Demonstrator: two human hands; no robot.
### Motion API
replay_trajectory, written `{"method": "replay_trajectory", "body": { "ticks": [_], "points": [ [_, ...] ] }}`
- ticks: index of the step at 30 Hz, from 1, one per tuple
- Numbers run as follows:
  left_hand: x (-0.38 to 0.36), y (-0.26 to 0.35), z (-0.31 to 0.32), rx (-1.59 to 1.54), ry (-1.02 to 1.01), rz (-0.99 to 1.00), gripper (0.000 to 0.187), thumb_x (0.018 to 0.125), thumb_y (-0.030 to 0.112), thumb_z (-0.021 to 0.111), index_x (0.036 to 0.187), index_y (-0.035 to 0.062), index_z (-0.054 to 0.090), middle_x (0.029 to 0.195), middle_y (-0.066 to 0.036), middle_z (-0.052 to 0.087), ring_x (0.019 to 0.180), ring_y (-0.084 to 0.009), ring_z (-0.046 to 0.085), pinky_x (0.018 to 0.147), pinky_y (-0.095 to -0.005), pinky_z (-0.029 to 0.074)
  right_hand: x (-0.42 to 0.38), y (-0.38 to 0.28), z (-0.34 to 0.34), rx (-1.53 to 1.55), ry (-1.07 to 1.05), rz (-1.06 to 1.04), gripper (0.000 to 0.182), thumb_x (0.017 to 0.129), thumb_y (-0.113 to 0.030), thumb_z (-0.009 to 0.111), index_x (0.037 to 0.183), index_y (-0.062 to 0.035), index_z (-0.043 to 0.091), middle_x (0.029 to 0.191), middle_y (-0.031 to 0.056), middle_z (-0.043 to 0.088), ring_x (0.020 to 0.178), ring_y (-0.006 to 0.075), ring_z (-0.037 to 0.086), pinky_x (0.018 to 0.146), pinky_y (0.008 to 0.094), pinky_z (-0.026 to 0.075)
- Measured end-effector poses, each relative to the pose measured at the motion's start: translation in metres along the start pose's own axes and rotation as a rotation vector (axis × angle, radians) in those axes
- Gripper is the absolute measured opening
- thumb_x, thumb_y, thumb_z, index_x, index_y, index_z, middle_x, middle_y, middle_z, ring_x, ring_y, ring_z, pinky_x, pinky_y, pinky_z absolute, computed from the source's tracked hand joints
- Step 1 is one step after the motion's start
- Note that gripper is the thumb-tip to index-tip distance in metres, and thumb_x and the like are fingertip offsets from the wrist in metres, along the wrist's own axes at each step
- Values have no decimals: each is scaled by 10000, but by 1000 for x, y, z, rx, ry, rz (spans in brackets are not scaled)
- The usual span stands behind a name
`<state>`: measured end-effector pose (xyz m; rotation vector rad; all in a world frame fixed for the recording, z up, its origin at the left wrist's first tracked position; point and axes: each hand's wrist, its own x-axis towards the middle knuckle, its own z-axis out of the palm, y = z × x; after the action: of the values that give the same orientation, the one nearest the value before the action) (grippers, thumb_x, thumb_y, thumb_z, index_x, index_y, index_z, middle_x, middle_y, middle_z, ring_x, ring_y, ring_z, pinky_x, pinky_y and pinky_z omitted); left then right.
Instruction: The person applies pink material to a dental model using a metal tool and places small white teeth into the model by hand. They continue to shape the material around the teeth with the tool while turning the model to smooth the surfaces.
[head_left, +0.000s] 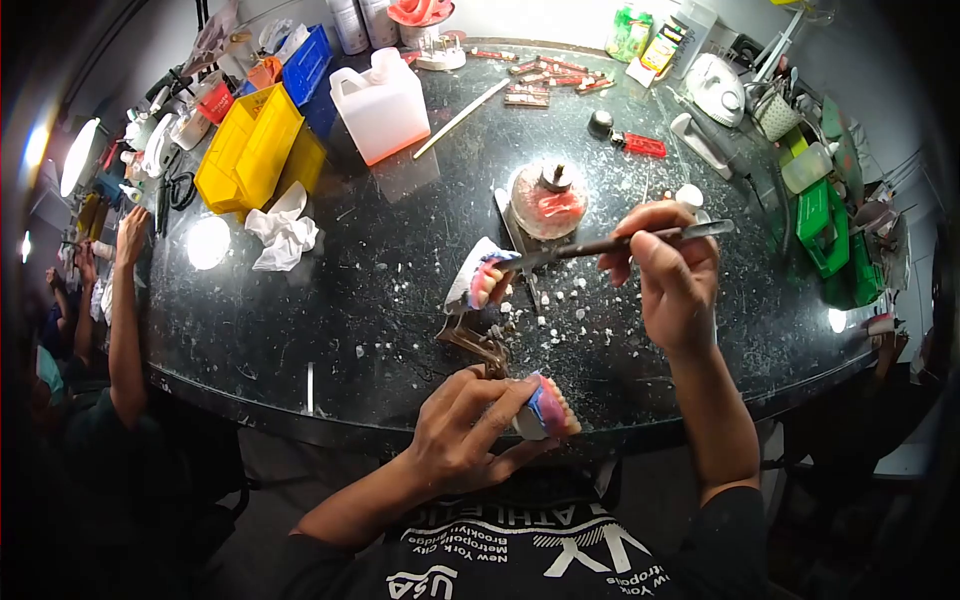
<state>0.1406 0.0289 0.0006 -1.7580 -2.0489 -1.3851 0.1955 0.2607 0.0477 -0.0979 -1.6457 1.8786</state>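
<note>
My left hand (465, 422) grips the lower part of an open metal articulator (470, 338), near a plaster model with pink wax and teeth (555, 408). The articulator's other half carries a second white plaster model with pink wax and teeth (480, 280), standing above my left hand on the dark table. My right hand (668, 270) has its fingers closed around a long metal spatula (590, 248). The spatula's far end points left and meets or overlaps the upper model near its teeth. Behind it sits a round glass burner (550, 200) with pink wax marks.
White crumbs litter the dark table (380, 350). Crumpled tissue (283, 235), a yellow bin (250, 150) and a white jug (380, 108) stand left. A red-handled tool (638, 144) and green baskets (825, 228) are right. A co-worker's arm (127, 310) is far left.
</note>
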Motion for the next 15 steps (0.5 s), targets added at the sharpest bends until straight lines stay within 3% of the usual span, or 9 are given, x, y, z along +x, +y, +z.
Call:
{"method": "replay_trajectory", "body": {
  "ticks": [2, 5, 15],
  "points": [
    [-1, -2, 2, 47, 2, 21, 643, 576, 281, 889, 1093, 9, 619, 937, -72, 603, 770, -210, 604, 696, -358, 517, -4, -1, 5, -40, -18, 4, 142, 885, -67, 563, 958, 51, 596, 783, 121, 652, 674, 124, 614, 625, 245, 503],
    [-1, -2, 1, 29, 0, 5, 647, 608, 257, 867, 1162, 42, 609, 925, -46, 579, 754, -202, 576, 678, -331, 528, -6, 3, 5, -45, -24, 39, 144, 891, -69, 564, 964, 52, 593, 789, 122, 652, 688, 125, 621, 634, 242, 507],
    [1, -2, 2, 62, 21, 19, 626, 613, 285, 870, 1126, 29, 617, 912, -36, 577, 690, -174, 558, 597, -279, 510, -7, 6, 7, -36, 8, 65, 135, 892, -67, 564, 965, 43, 592, 790, 119, 658, 686, 120, 619, 639, 240, 508]
  ]
}}
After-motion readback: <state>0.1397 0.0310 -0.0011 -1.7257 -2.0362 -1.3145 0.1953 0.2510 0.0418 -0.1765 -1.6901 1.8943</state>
